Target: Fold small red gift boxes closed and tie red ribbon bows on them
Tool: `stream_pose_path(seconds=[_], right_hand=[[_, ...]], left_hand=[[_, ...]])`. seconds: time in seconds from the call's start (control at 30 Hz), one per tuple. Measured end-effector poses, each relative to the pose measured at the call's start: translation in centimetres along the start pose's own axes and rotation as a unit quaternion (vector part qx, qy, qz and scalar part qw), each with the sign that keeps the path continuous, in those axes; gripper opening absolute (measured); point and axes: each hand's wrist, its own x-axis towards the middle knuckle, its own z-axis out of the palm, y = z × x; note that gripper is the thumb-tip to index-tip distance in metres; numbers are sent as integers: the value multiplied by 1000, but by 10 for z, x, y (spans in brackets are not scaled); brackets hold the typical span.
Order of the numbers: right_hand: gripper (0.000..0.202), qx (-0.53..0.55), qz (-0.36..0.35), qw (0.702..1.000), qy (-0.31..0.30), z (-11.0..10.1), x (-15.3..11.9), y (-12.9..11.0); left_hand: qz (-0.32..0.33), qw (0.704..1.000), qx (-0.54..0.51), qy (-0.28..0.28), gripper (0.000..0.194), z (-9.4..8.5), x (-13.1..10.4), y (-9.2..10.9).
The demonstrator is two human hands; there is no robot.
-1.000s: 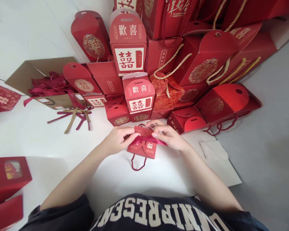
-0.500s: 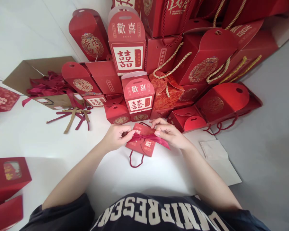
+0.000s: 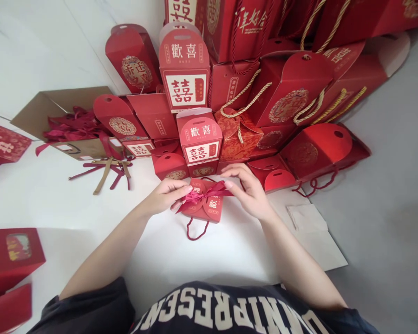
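Note:
A small red gift box [image 3: 209, 214] with twisted cord handles lies on the white table in front of me. A magenta ribbon [image 3: 204, 195] is knotted across its top, with loops spreading to both sides. My left hand [image 3: 169, 195] pinches the ribbon at the box's left edge, thumb and index finger together. At the box's right edge my right hand [image 3: 249, 190] has its thumb and a finger on the ribbon's right loop, while its other fingers stretch out above.
Many red boxes [image 3: 200, 144] and bags stand stacked just beyond my hands. A cardboard box [image 3: 87, 147] of ribbons is at the left, with loose ribbon strips [image 3: 107, 172] beside it. White paper [image 3: 311, 232] lies at the right, red boxes [image 3: 10, 257] at the far left.
The ribbon's right side is now a raised loop instead of a tail hanging down right. My left fingers have straightened along the ribbon, and my right hand's fingers have spread more.

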Motion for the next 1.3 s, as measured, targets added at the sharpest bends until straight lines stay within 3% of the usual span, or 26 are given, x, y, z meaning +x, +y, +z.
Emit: stream_pose_path(seconds=[0.07,0.2,0.27,0.43,0.63,0.9,1.0,1.17,1.3], right_hand=[[15,-94,-69,992,-44,10,-5,-19],[29,-282,-157,937,-132,46,-15,-44],[34,-341,-157,917,-135,64,-19,-47],[37,-391,-119,907,-97,89,-23,-45],[31,-440,-64,890,-104,96,-22,-57],[6,-476,-89,873,-54,105,-33,-56],[16,-449,-117,884,-59,102,-35,-55],[11,-398,-178,896,-86,81,-37,-59],[31,-374,-157,908,-102,76,-40,-65]], left_hand=[[8,1000,-1,21,42,0,1,2],[4,998,-22,60,41,2,4,4],[10,998,-14,63,41,4,6,5],[5,997,-11,74,41,6,9,0],[-6,998,-22,60,42,5,11,-6],[21,996,44,69,41,14,9,-4],[29,992,88,85,43,16,8,-3],[44,991,93,84,48,14,7,-1],[30,995,50,75,48,11,7,2]])
